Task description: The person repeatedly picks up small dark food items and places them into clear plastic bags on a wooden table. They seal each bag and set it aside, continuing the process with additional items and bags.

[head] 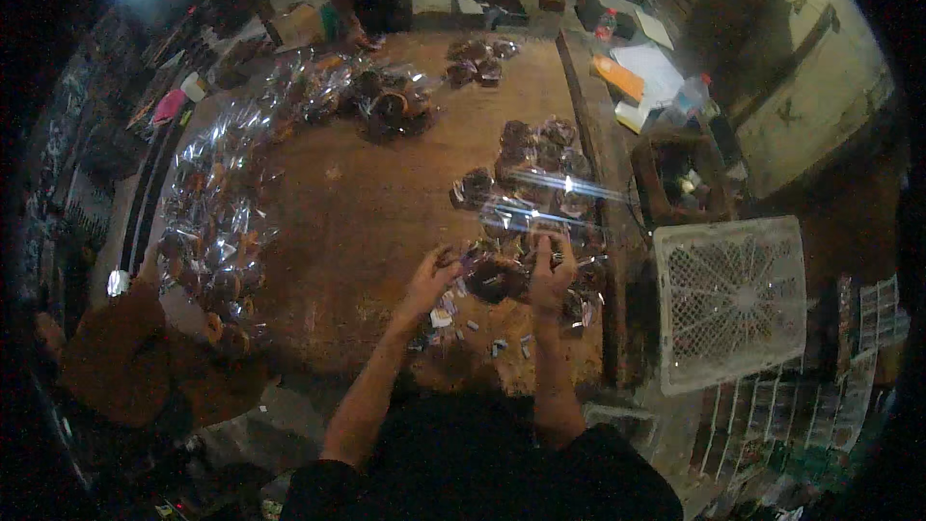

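Note:
A dark round item (495, 281) in clear plastic wrap lies between my two hands at the front right of a wooden table (347, 231). My left hand (432, 278) is at its left side, with bent fingers pinching the edge of the wrap. On the other side is my right hand (553, 268), fingers pointing away from me; blur hides whether they grip anything. More dark wrapped items (539, 152) are grouped just beyond my right hand, their plastic glinting. Small pale pieces (499, 347) and a white scrap (440, 318) are scattered on the wood near my forearms.
Many plastic-wrapped round items (217, 210) line the table's left side and far-left corner. A person (116, 354) sits at the left; another person's hand (365, 40) rests at the far edge. A white plastic crate (731, 304), papers (647, 72) and a bottle (691, 95) are at right.

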A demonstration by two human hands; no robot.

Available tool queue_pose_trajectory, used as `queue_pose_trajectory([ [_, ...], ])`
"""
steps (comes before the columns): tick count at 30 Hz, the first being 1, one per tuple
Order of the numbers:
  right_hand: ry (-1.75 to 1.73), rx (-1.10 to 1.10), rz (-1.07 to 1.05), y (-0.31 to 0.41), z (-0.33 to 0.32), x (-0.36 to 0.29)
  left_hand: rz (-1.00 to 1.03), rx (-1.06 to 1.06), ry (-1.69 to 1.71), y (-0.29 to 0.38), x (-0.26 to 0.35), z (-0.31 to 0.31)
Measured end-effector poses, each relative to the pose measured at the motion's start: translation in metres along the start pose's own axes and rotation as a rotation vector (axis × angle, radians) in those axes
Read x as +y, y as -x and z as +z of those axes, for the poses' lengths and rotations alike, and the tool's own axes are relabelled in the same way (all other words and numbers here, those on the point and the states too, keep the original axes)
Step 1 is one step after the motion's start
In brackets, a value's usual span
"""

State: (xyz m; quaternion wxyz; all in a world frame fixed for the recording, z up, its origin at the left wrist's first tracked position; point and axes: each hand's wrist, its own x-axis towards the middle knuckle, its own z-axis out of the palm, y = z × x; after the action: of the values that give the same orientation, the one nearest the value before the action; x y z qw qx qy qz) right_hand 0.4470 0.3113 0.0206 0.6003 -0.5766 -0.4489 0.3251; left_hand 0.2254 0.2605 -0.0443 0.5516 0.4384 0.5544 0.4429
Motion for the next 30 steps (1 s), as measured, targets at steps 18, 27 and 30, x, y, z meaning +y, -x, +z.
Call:
queue_pose_trajectory([
  [18,1.437,-0.71,-0.687,-0.092,0.146,0.119,0.025,0.667,-1.101,0.089,-0.081,-0.219],
  [27,0.503,-1.016,-0.487,-0.047,0.433,0.069,-0.115,0.606,-1.032,0.088,-0.069,-0.237],
  [30,0.455,-1.095,-0.774,0.006,0.568,0.067,-0.082,0.606,-0.966,0.091,-0.067,-0.247],
])
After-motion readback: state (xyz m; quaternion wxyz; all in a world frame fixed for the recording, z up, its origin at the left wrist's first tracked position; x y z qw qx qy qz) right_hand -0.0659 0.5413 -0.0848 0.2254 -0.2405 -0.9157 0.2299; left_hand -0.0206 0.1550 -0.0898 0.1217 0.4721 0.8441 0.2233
